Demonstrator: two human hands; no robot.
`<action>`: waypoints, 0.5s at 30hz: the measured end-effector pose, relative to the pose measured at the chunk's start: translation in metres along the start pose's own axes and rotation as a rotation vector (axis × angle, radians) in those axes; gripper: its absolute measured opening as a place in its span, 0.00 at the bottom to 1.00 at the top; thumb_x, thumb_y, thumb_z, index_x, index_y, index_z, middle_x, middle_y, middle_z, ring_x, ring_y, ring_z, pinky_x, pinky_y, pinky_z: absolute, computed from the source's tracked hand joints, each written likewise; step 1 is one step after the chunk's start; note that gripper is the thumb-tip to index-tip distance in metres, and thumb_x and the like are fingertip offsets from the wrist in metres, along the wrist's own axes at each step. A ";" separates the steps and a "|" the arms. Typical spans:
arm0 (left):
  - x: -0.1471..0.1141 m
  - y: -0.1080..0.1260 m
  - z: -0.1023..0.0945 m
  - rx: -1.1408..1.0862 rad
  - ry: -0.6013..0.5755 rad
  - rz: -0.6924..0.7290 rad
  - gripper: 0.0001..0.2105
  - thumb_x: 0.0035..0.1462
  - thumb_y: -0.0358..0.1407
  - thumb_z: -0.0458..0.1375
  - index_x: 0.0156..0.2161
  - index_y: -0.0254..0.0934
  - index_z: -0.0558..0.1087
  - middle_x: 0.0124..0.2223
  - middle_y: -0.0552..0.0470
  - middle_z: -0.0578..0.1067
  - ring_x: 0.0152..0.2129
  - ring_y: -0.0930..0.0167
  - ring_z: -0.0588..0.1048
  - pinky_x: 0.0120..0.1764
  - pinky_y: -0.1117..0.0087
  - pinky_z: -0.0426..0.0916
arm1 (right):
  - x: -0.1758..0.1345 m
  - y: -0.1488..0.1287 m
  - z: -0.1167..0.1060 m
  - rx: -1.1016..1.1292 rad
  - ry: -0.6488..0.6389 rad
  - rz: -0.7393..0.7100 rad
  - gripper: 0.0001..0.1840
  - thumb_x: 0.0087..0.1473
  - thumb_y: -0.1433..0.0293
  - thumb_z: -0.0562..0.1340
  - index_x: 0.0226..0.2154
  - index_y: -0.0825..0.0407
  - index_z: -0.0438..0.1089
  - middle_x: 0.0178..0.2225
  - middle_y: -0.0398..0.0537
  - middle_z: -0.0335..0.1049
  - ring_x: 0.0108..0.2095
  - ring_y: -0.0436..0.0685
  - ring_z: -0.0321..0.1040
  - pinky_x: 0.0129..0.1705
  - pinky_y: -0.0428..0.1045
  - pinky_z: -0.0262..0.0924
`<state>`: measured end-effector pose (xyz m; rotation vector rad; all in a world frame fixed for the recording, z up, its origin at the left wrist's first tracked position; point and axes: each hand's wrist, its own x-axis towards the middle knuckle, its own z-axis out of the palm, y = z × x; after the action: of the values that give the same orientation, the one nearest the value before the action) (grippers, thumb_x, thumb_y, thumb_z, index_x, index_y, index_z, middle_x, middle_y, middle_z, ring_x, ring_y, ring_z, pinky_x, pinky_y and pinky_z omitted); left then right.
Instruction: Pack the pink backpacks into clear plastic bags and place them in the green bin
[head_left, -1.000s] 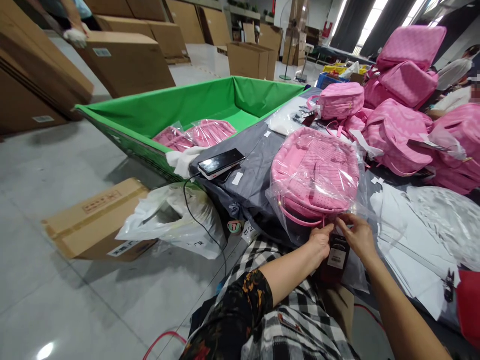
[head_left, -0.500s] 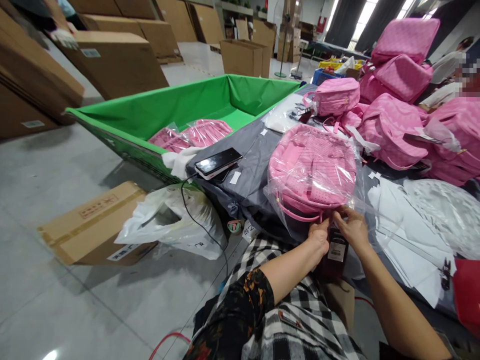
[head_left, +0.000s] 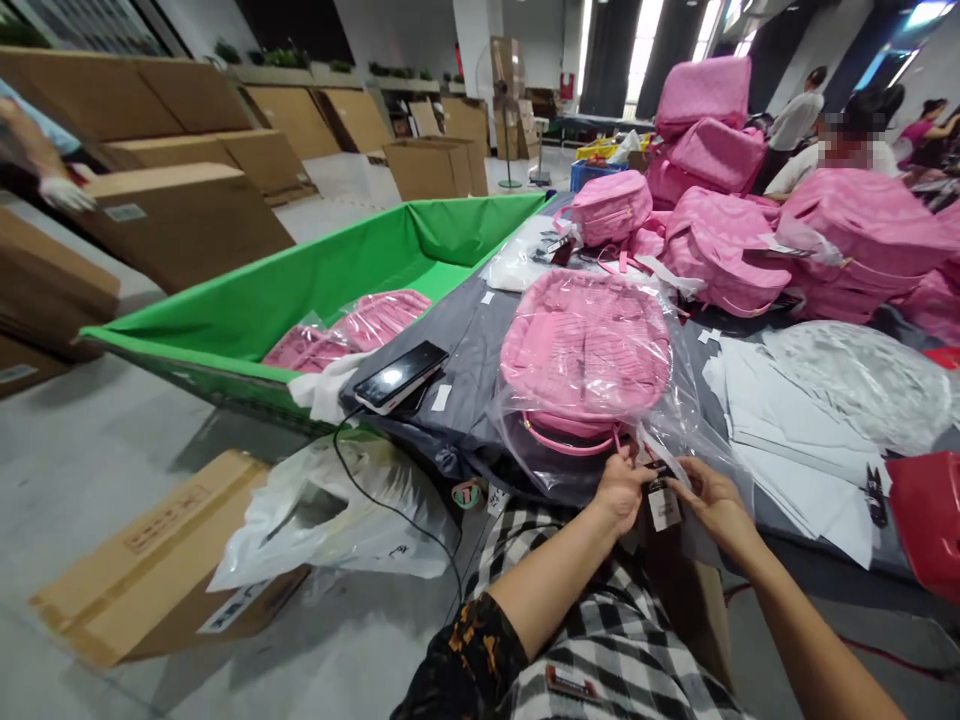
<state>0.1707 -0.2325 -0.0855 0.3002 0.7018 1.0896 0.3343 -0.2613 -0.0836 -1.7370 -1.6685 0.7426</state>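
A pink backpack point(head_left: 585, 345) lies on the grey-covered table inside a clear plastic bag point(head_left: 701, 440), the bag's mouth toward me. My left hand point(head_left: 621, 493) is closed in a pinch at the near end of the backpack, on the top of a dark hang tag with a white label point(head_left: 664, 508). Just right of it, my right hand point(head_left: 712, 497) pinches the loose edge of the plastic bag, its fingertips close beside the tag. The tag hangs between both hands, over my lap.
Left of the table stands a green bin point(head_left: 225, 285) with bagged pink items. A phone point(head_left: 401, 375) with a cable lies at the table's left edge. White sheets point(head_left: 795, 430), small black snips point(head_left: 875, 495) and piled pink backpacks point(head_left: 862, 230) are on the right. A co-worker's gloved hand point(head_left: 66, 193) touches a carton.
My view has turned and tilted up. My hands have moved apart a little, the right one drawing the bag's edge rightward. The hang tag now shows more plainly between them.
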 end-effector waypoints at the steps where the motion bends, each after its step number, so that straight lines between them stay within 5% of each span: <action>1: 0.000 0.000 0.000 0.020 -0.026 0.004 0.22 0.32 0.23 0.71 0.39 0.34 0.77 0.36 0.50 0.82 0.36 0.65 0.81 0.51 0.62 0.71 | 0.002 -0.005 0.000 -0.029 0.010 -0.017 0.22 0.55 0.49 0.60 0.41 0.47 0.75 0.38 0.52 0.81 0.39 0.65 0.78 0.46 0.60 0.73; 4: 0.005 -0.004 0.000 0.011 0.020 0.014 0.20 0.34 0.23 0.72 0.37 0.33 0.77 0.35 0.49 0.82 0.34 0.65 0.81 0.50 0.60 0.73 | -0.003 -0.019 0.004 -0.175 0.123 -0.123 0.23 0.56 0.52 0.56 0.42 0.49 0.76 0.44 0.57 0.80 0.45 0.69 0.77 0.51 0.62 0.71; 8: 0.018 -0.009 -0.001 -0.041 0.199 -0.017 0.16 0.34 0.19 0.72 0.30 0.33 0.75 0.29 0.50 0.80 0.31 0.63 0.82 0.47 0.57 0.77 | -0.038 -0.022 0.016 -0.251 0.268 -0.130 0.31 0.57 0.52 0.56 0.56 0.52 0.72 0.56 0.63 0.74 0.52 0.71 0.75 0.50 0.61 0.72; 15: 0.026 -0.012 -0.008 0.020 0.241 -0.019 0.13 0.39 0.21 0.72 0.31 0.32 0.76 0.31 0.47 0.81 0.35 0.59 0.84 0.46 0.55 0.79 | -0.061 -0.016 0.008 0.138 0.148 0.253 0.34 0.42 0.42 0.66 0.43 0.50 0.75 0.40 0.56 0.81 0.41 0.68 0.79 0.44 0.58 0.74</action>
<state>0.1809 -0.2157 -0.1078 0.1795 0.9287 1.1115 0.3148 -0.3214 -0.0782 -1.8752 -1.2839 0.8015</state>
